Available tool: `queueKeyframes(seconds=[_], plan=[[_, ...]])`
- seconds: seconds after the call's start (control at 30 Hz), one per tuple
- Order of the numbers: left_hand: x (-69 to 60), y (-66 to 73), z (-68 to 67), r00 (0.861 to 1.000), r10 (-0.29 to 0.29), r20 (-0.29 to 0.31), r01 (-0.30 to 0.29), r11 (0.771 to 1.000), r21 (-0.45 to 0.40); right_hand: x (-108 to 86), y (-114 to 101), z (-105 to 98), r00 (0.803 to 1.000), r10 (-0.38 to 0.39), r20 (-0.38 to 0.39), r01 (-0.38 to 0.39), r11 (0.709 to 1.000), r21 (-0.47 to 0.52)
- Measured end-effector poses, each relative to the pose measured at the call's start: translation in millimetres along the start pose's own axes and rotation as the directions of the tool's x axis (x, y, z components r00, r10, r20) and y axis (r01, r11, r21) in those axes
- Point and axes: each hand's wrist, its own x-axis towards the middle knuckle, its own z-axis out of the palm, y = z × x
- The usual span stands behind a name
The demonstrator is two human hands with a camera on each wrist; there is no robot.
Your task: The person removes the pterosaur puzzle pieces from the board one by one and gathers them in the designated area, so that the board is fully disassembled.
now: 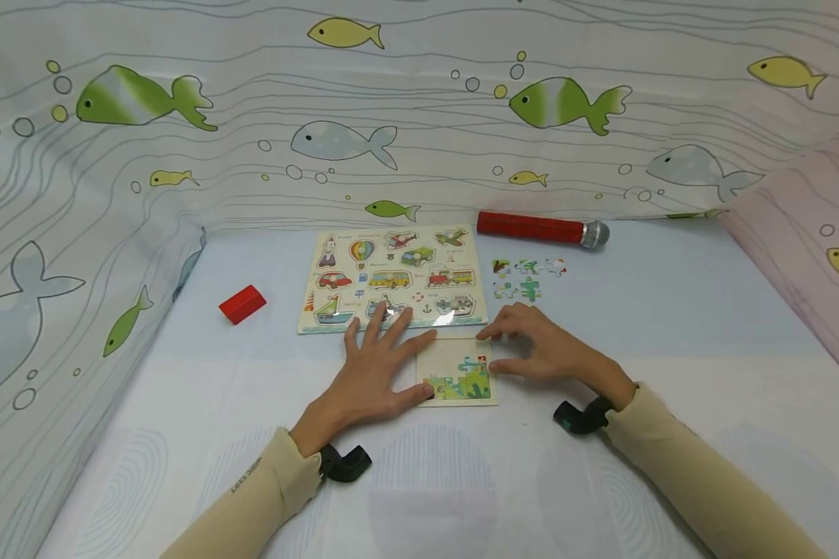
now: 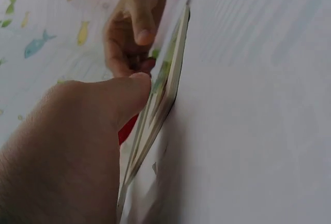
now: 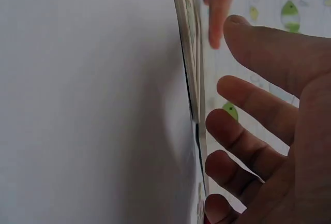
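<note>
Directly between left hand [image 1: 374, 379] and right hand [image 1: 547, 347], squarish pale-wood tray [image 1: 439, 355]

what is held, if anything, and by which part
Nothing looks held: the spread left hand touches the puzzle board at its left edge; the right hand looks empty.

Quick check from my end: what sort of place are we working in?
Probably a children's play area, perhaps a staged one: a fish-print cloth stands behind, with a vehicle picture board and a small jigsaw in front.

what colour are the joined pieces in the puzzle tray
The joined pieces are mostly green, clearest in the head view.
</note>
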Motion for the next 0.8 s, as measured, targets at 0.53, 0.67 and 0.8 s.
queueKeyframes(seconds=[0.53,0.67,0.8], plan=[[-4.3,15.1,-0.1,0.926,0.352,0.134,-0.333,0.932,-0.144,-3.9,-14.3,18.5,0.993,-0.055,0.103,0.060,0.997,-0.039],[-5.0,16.3,-0.3,0.925,0.340,0.169,-0.322,0.938,-0.126,-4.1,-16.5,18.8,0.993,-0.050,0.106,0.057,0.997,-0.058],[-5.3,17.1,-0.3,0.925,0.336,0.180,-0.320,0.941,-0.111,-4.5,-18.6,18.3,0.993,-0.047,0.113,0.053,0.997,-0.056]])
